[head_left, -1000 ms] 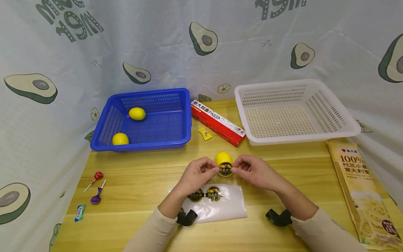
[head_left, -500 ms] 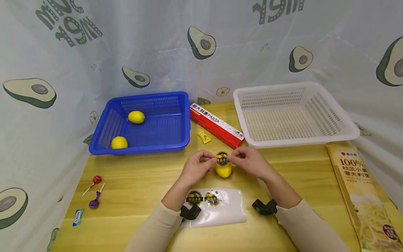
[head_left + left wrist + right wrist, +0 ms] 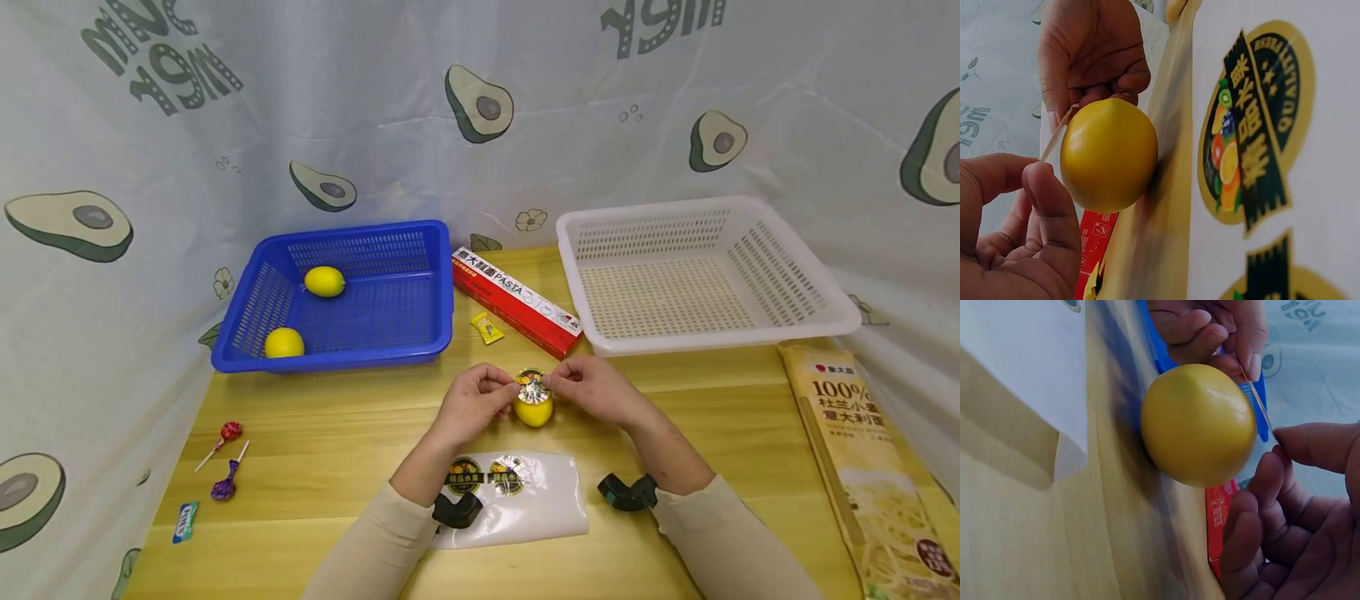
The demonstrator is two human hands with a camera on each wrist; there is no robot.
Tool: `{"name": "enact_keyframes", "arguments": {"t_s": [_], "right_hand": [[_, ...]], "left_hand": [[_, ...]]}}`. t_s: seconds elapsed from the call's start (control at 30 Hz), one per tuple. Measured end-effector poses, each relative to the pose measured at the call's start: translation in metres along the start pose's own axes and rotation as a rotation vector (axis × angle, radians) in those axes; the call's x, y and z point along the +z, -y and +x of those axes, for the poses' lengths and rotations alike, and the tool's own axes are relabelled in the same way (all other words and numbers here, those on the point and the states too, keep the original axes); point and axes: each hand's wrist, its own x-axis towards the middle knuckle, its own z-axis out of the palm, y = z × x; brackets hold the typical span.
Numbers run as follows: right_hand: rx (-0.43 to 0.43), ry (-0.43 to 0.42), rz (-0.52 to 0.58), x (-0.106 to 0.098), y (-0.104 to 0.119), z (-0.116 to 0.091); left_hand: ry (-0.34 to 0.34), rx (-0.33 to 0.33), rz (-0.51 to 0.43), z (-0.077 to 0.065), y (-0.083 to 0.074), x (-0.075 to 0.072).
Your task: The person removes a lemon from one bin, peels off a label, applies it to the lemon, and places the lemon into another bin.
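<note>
A yellow lemon (image 3: 534, 414) rests on the wooden table in front of me. Over its far upper part lies a round black-and-gold fruit sticker (image 3: 532, 386), glaring in the light. My left hand (image 3: 472, 403) pinches the sticker's left edge between thumb and finger; my right hand (image 3: 600, 393) pinches the right edge. In the left wrist view the sticker appears edge-on, close beside the lemon (image 3: 1110, 156); whether they touch I cannot tell. Nearer me is a white sticker sheet (image 3: 525, 521) bearing similar labels, partly hidden by my left wrist.
A blue basket (image 3: 375, 360) with two lemons stands back left, a white basket (image 3: 720, 340) back right. Between them lie a red pasta box (image 3: 517, 302) and a yellow candy (image 3: 487, 328). Lollipops (image 3: 225, 488) and a small packet (image 3: 185, 522) lie left, a pasta bag (image 3: 870, 450) right.
Both hands have carried the sticker from the lemon's near side to over its far part. Since half a second ago, the sticker has tilted and now reflects the light.
</note>
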Motion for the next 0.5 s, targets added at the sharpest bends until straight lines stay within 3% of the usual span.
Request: {"name": "enact_keyframes", "arguments": {"t_s": [0.5], "right_hand": [[0.020,0.015,0.003,0.0036,-0.0020,0.0036]], "left_hand": [[0.005,-0.041,-0.034,0.0021,0.0041,-0.0015]]}}
